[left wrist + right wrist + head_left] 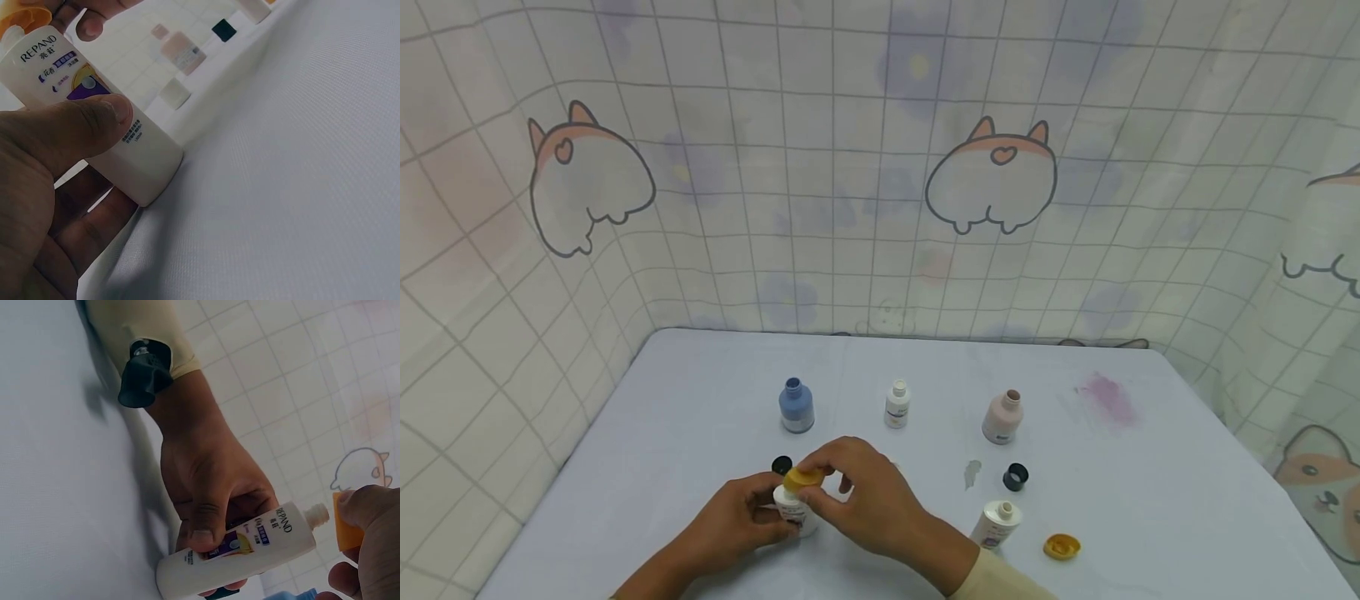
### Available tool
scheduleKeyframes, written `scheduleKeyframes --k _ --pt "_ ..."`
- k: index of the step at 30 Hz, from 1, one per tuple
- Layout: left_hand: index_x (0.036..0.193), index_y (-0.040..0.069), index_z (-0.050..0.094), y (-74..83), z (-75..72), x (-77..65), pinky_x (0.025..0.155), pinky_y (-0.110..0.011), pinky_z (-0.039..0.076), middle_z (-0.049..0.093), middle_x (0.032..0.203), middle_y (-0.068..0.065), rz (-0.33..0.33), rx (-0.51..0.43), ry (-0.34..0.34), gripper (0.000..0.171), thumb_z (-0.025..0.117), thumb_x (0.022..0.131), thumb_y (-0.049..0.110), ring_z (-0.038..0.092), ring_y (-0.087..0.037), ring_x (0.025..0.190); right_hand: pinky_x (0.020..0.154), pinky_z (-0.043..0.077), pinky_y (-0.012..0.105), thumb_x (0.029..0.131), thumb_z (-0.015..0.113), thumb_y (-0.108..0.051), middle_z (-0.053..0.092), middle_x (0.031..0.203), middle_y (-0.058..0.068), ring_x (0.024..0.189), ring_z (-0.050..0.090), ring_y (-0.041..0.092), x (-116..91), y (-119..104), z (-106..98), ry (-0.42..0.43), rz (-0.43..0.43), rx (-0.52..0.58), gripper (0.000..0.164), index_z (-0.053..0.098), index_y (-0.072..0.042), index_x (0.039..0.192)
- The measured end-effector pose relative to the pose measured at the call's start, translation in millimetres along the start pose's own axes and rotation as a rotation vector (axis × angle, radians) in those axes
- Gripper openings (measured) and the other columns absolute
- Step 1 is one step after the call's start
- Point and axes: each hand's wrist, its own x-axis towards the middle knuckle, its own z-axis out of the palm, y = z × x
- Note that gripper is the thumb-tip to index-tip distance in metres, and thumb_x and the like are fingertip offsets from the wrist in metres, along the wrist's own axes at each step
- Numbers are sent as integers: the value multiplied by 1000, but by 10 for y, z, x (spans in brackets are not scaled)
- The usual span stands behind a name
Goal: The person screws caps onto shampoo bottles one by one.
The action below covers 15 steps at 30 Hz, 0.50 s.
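Note:
My left hand grips a white REPAND bottle round its body, thumb across the printed label. In the right wrist view the bottle's threaded neck is bare and its base is at the white surface. A yellow-orange flip-top cap is pinched between the thumb and fingers of my right hand, just off the end of the neck. From the head view the cap overlaps the bottle top. Beside the left fingers lies a black cap.
Across the back of the white table stand a blue bottle, a small white bottle and a pink bottle, all uncapped. Toward the right are a black cap, another white bottle and a yellow cap.

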Motion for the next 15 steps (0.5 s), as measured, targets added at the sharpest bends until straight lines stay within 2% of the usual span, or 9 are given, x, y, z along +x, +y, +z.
scheduleKeyframes --k 5,15 --pt "118 9 57 -10 1 3 81 -26 54 62 114 -11 -1 -7 5 51 80 74 21 65 -17 97 64 50 15 89 63 -38 55 104 -19 89 54 7 19 -23 10 -11 -5 -11 22 61 -27 108" --pt "118 9 57 -14 -2 0 80 -26 54 62 111 -9 -1 12 8 50 80 75 20 65 -17 96 65 51 15 88 65 -37 55 104 -20 90 49 0 49 -36 35 -35 -11 -28 20 62 -28 106"
